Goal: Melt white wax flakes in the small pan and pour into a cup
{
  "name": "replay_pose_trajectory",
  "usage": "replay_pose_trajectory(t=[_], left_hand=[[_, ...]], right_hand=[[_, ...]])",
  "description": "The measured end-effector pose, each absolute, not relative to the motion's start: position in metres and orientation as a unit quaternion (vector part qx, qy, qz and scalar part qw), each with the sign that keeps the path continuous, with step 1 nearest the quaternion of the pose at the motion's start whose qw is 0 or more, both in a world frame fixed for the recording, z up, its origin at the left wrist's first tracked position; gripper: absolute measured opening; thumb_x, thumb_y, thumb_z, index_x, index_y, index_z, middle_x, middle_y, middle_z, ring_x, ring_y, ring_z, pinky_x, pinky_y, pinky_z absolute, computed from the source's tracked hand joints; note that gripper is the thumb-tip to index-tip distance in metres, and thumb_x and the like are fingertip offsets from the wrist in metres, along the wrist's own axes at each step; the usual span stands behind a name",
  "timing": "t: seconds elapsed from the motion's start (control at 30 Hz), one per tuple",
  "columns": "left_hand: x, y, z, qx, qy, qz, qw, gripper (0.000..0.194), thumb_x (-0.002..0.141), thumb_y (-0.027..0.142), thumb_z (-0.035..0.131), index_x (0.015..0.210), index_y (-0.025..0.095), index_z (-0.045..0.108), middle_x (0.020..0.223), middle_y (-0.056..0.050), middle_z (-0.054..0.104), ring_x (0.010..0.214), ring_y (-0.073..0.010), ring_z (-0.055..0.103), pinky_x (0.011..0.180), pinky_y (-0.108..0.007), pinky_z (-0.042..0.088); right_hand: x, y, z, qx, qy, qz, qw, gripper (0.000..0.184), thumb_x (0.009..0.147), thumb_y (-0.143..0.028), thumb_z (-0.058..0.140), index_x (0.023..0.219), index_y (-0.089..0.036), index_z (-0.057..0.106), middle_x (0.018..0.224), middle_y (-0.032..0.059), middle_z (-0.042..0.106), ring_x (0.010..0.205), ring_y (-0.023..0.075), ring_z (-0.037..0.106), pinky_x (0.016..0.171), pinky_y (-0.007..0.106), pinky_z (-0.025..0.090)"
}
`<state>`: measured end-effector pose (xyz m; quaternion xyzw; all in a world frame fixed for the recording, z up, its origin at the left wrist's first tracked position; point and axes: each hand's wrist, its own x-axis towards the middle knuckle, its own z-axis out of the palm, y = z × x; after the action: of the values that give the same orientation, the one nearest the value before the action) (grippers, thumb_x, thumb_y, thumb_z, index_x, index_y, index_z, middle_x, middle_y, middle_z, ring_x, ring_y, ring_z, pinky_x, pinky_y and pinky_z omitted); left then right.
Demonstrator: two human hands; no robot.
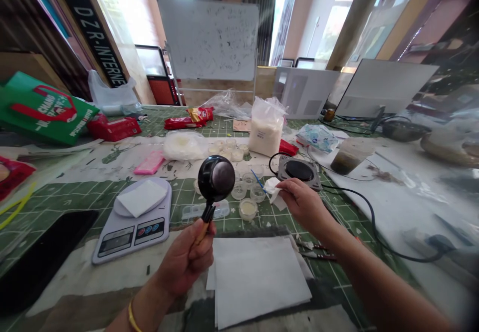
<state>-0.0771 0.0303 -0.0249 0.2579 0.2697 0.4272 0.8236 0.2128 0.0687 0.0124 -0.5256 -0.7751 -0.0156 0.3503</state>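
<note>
A small rounded pan (216, 178), glossy black with a duller round base facing the camera, is held up over the middle of the green-checked tabletop (181, 192); the left hand (190, 257) is wrapped round its tan-ended handle (202, 232); the right hand (304, 201) pinches a crumpled white tissue (275, 192) near the dark, flat-disced hotplate (297, 169); clear round cups (239, 189) cluster between the hands; smooth paper sheets (258, 277) lie nearer; the pan's inside is hidden; its handle crosses a translucent case (221, 208); the whiteboard (209, 37) writing is illegible.

One pan (216, 178), perhaps eleven cups (248, 210).
</note>
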Motion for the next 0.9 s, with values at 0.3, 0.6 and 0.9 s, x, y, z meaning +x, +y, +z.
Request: replay_pose_trajectory(t=[0.3,0.6,0.9], left_hand=[[-0.074,0.037,-0.021,0.390,0.433,0.446,0.679,0.049,0.073,0.061,0.071,0.078,0.014,0.059,0.044,0.009,0.036,0.041,-0.0043,0.020,0.040,-0.017,0.013],[-0.105,0.039,0.003,0.559,0.663,0.396,0.301,0.035,0.080,0.054,0.054,0.072,0.020,0.055,0.053,0.005,0.042,0.051,-0.0128,0.039,0.050,-0.024,0.029],[-0.187,0.055,0.019,0.478,0.850,0.196,0.105,0.039,0.082,0.052,0.040,0.079,0.021,0.064,0.075,-0.009,0.065,0.077,-0.0283,0.059,0.059,-0.029,0.036]], right_hand=[[0.279,0.036,0.002,-0.648,-0.759,-0.067,0.007,0.026,0.090,-0.017,0.043,0.089,-0.019,0.068,0.091,0.0094,0.069,0.073,0.0240,0.067,0.066,0.036,0.049],[0.309,0.013,-0.025,-0.630,-0.749,-0.201,0.041,0.032,0.084,-0.038,0.050,0.099,-0.025,0.075,0.109,0.0103,0.072,0.109,0.0360,0.060,0.092,0.053,0.044],[0.251,0.017,-0.009,-0.505,-0.837,-0.170,0.127,0.026,0.083,-0.041,0.057,0.096,-0.026,0.073,0.105,0.0074,0.074,0.101,0.0331,0.065,0.083,0.050,0.052]])
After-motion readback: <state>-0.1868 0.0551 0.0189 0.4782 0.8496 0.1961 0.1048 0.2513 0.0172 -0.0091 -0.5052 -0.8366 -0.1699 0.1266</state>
